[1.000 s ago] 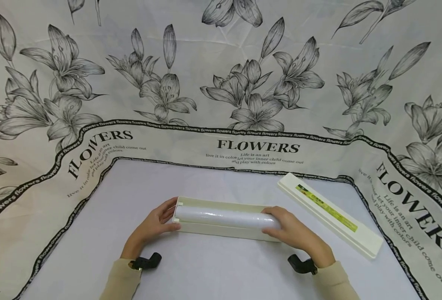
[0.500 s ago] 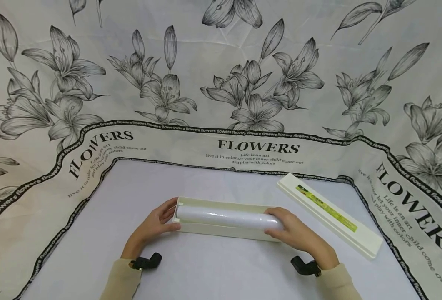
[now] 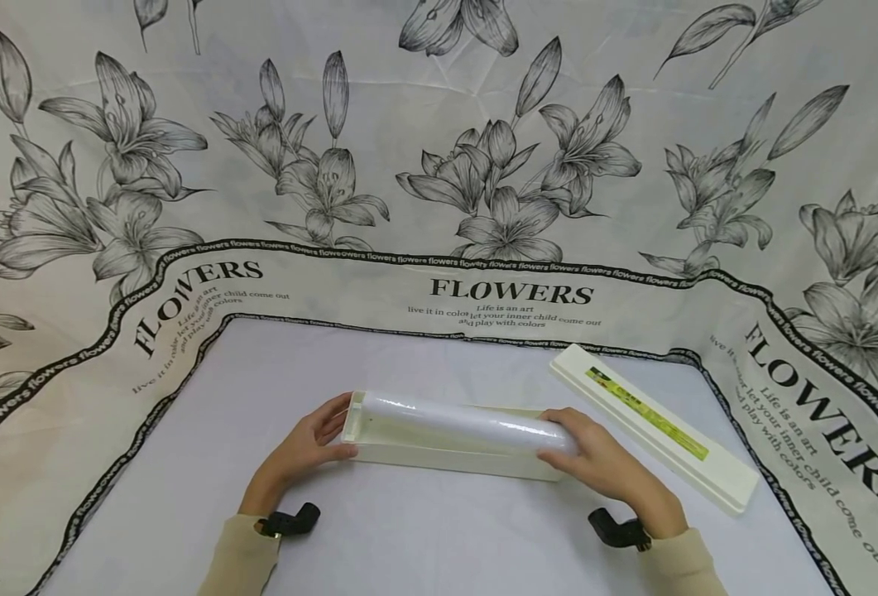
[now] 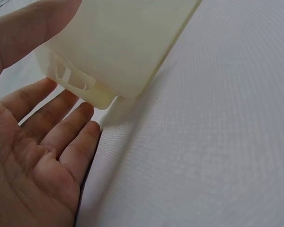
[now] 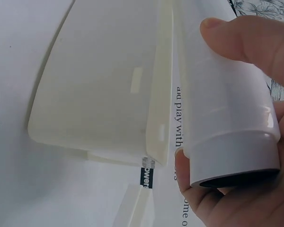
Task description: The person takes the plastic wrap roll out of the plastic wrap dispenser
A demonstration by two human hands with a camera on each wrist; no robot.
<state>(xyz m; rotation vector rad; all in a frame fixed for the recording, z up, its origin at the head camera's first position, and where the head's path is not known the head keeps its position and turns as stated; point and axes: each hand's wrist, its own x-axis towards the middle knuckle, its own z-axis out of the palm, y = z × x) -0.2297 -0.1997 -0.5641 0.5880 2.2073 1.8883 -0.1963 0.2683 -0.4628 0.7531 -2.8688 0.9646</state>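
Note:
A roll of clear plastic wrap (image 3: 468, 420) is held by my right hand (image 3: 606, 459) at its right end. It slants above the long cream box (image 3: 446, 460), lifted clear of the holder at the box's left end. In the right wrist view, my thumb and fingers curl round the wrap roll (image 5: 227, 99), whose white core end sticks out past them. My left hand (image 3: 310, 443) grips the left end of the box, thumb on the front wall and fingers at the end. The left wrist view shows the box end (image 4: 118, 42) with a cut-out slot beside the fingertips.
The cream lid (image 3: 714, 468) with a yellow-green label lies slantwise on the white table surface (image 3: 439, 538), right of the box. A flower-printed cloth (image 3: 513, 291) rises behind and at both sides. Each wrist wears a black camera mount.
The wrap roll has come up out of the box and shifted right with my right hand, baring the box's inside at left. My left hand and the box stay in place.

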